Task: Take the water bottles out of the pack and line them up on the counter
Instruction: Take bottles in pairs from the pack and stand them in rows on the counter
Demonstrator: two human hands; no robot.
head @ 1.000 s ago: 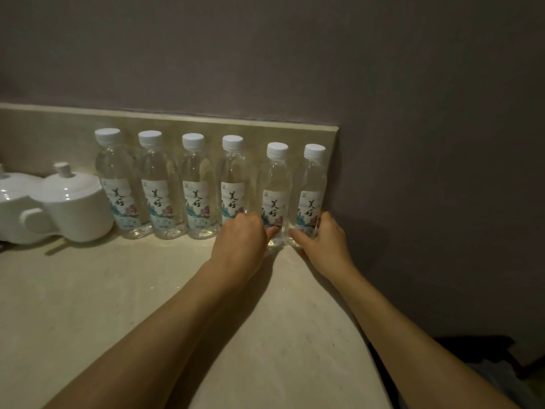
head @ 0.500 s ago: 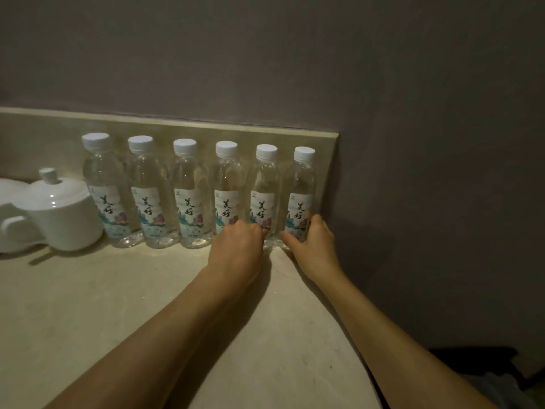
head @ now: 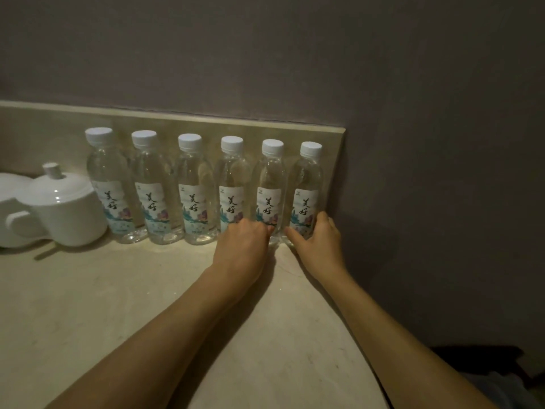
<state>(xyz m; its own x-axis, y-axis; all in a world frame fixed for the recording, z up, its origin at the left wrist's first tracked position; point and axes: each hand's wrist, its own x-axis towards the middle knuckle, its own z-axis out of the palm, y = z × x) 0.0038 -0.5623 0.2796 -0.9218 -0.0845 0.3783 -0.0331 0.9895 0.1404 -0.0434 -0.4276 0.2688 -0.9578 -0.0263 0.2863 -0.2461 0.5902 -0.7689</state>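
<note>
Six bottles [head: 191,190] stand in a row on the counter [head: 118,305] against the backsplash. Since a second ago, the two rightmost sit closer in; left hand [head: 244,243] and right hand [head: 318,240] still grip their bases, so only final alignment likely remains.

- You have six water bottles [head: 194,187] in a row on the counter [head: 88,305], each with a white label [head: 193,206] facing you.
- Every label carries the same two black brush-written characters, 美好, set one above the other.
- A small logo sits at each label's top left corner; it is too small to read.
- The fine print low on the labels is too blurred to read.
- The white lidded cups [head: 63,208] carry no text.
</note>
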